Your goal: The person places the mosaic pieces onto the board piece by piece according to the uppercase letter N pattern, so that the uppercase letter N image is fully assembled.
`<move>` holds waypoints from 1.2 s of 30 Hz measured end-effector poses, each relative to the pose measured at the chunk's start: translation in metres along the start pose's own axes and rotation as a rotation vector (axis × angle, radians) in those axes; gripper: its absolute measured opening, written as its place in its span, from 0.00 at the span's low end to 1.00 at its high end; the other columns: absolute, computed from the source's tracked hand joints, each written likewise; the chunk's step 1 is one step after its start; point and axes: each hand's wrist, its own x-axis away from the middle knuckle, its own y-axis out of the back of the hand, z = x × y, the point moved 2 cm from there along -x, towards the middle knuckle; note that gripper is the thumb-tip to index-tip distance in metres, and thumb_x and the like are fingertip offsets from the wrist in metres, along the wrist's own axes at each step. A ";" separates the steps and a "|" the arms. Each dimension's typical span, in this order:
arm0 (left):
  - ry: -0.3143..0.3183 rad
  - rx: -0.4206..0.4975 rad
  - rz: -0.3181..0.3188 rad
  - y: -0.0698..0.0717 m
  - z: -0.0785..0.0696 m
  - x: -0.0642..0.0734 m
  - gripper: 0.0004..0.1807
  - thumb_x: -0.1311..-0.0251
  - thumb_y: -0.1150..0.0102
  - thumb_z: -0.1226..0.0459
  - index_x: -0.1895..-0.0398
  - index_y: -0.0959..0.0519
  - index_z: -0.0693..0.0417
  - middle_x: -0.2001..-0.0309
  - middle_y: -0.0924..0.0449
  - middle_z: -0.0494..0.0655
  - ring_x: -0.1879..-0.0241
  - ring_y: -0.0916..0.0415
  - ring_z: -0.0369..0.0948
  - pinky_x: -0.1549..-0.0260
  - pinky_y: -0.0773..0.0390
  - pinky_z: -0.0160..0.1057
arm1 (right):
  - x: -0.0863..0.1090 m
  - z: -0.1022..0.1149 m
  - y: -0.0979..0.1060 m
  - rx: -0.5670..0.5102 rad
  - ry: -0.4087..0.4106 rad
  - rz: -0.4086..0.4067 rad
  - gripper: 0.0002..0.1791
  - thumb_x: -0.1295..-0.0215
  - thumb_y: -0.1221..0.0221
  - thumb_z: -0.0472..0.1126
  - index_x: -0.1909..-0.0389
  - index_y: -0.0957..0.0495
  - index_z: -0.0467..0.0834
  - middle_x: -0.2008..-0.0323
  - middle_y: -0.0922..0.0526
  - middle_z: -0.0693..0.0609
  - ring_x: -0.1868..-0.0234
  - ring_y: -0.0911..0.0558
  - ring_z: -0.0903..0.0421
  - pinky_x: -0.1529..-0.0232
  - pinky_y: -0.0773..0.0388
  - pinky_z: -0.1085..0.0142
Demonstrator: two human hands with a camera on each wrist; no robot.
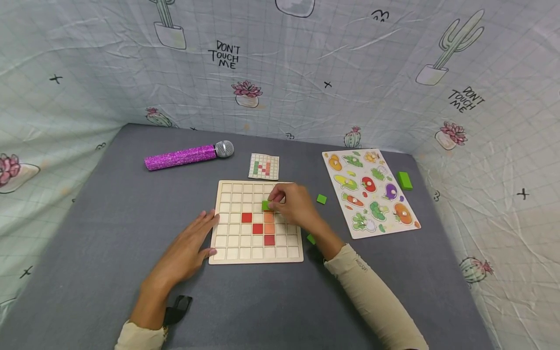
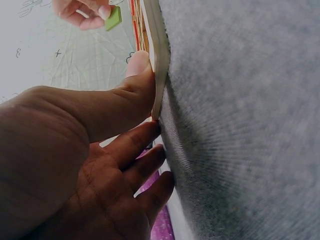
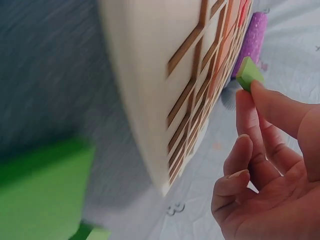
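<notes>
A wooden grid board [image 1: 233,241] lies on the grey table. Between thumb and fingertips my right hand [image 1: 297,208] pinches a green square tile [image 1: 265,206], held just above the grid near its upper middle. The right wrist view shows that tile [image 3: 248,74] tilted and gripped at one edge. Three red tiles [image 1: 257,229] sit in the grid on a diagonal, and orange tiles [image 1: 269,228] fill cells below the green one. Along the board's left edge rests my left hand [image 1: 183,250], fingers extended, its thumb touching the edge near the lower corner in the left wrist view.
Behind the board lies a small pattern card [image 1: 264,166]. A purple glittery microphone [image 1: 185,157] is at back left. To the right are loose green tiles [image 1: 321,199], a vegetable puzzle board [image 1: 363,214] and a green block or stack [image 1: 404,181]. Patterned cloth [image 1: 288,97] surrounds the table.
</notes>
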 end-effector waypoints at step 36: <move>-0.011 0.000 -0.003 0.002 -0.001 0.000 0.45 0.38 0.27 0.71 0.19 0.38 0.64 0.17 0.41 0.62 0.17 0.47 0.64 0.22 0.41 0.68 | -0.036 0.059 -0.051 0.160 -0.065 0.095 0.10 0.35 0.25 0.43 0.73 0.17 0.55 0.77 0.17 0.61 0.72 0.20 0.62 0.72 0.26 0.67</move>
